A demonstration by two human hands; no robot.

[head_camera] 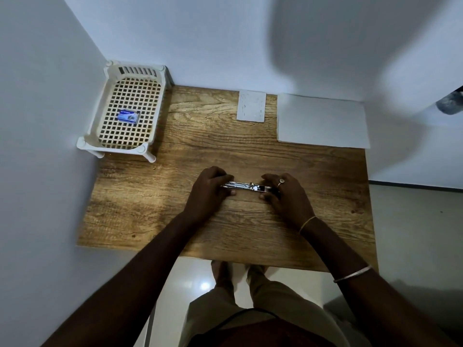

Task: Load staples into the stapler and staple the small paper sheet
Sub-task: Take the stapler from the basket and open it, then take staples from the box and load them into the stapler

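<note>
Both hands clamp the stapler, metal channel showing between them: left hand closed round one end, right hand pinching the other. Small paper sheet lies well beyond the right hand, staple box in the basket beyond the left.

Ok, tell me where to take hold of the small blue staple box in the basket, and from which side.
Come straight down from above: the staple box lies flat on the grid floor of the white basket, whose raised rim blocks a sideways reach. Pinch its two long edges, which look free. Both hands are busy: left hand and right hand hold the stapler.
</note>
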